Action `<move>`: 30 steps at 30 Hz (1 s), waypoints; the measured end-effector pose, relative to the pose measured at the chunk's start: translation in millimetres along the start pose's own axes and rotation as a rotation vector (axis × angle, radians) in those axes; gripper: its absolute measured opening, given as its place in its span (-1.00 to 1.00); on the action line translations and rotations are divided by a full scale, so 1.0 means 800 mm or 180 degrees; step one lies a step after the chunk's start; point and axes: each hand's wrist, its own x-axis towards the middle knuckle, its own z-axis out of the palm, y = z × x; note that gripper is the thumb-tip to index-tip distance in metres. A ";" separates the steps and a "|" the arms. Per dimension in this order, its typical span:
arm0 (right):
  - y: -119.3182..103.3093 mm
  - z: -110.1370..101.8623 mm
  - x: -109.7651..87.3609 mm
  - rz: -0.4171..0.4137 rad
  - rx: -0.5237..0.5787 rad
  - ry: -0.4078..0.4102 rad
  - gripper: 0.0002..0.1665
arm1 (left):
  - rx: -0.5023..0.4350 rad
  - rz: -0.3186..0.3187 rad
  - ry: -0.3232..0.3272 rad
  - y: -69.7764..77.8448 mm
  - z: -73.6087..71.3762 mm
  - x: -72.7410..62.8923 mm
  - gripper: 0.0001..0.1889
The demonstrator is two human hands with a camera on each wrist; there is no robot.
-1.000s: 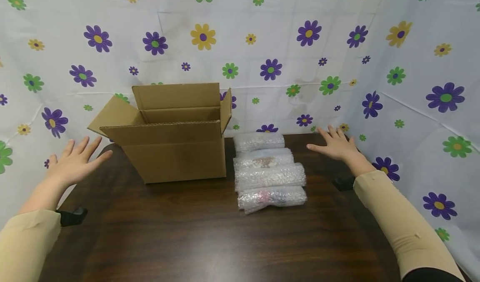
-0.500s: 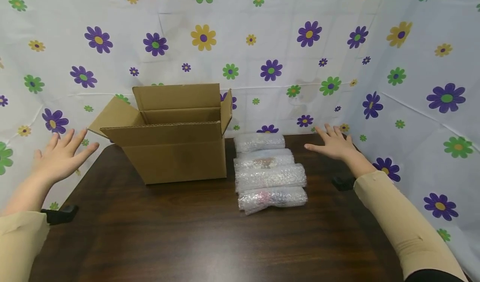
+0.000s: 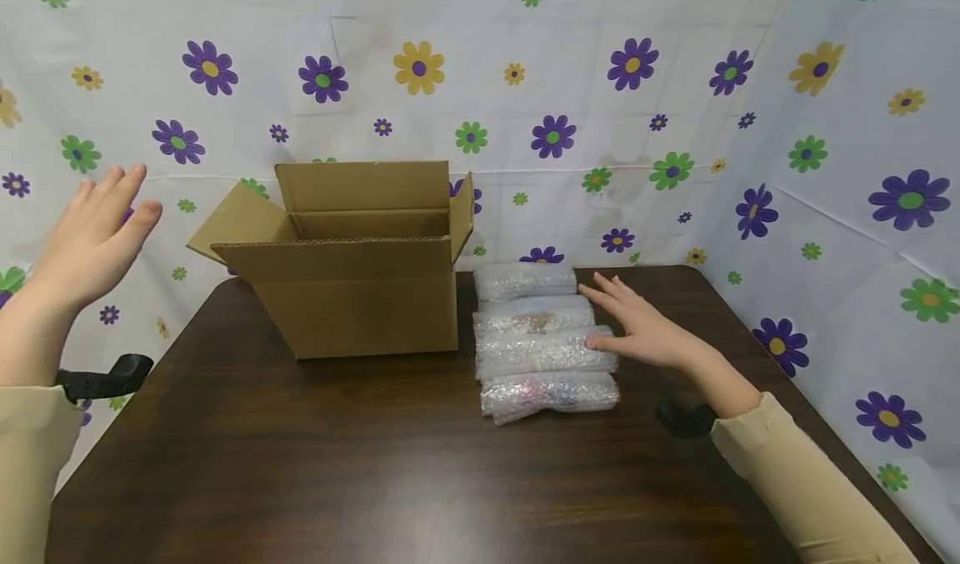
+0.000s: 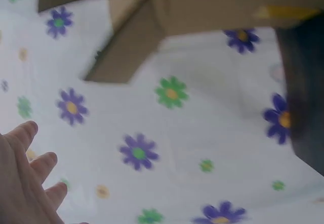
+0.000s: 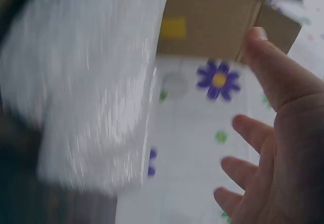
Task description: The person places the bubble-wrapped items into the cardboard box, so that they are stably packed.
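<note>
Several bubble-wrapped bundles lie in a row, front to back, on the brown table; pink and dark colours show through the nearest one. My right hand is spread at their right ends, its thumb and fingertips overlapping the middle bundles in the head view. In the right wrist view the bubble wrap is large and blurred, with space between it and the fingers. My left hand is raised at the far left with straight fingers and nothing in it. An open cardboard box stands left of the bundles, its flaps folded outward.
The dark wooden table extends in front of the box and bundles. A white cloth with flowers hangs behind and to the right. A yellow mark shows on the box in the right wrist view.
My right hand has moved left and slightly down, from beside the bundles to over their right ends. My left hand has risen and moved left, away from the box.
</note>
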 end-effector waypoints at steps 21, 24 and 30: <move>-0.035 0.047 -0.017 -0.0456 0.0437 -0.0354 -0.41 | -0.0862 0.0281 -0.1204 0.101 0.009 0.056 -0.41; -0.032 0.048 -0.017 -0.0463 0.0438 -0.0359 -0.42 | -0.0937 0.0206 -0.1344 0.094 0.015 0.059 -0.41; -0.030 0.054 -0.012 -0.0461 0.0501 -0.0456 -0.43 | -0.1124 -0.0010 -0.1596 0.073 0.019 0.054 -0.41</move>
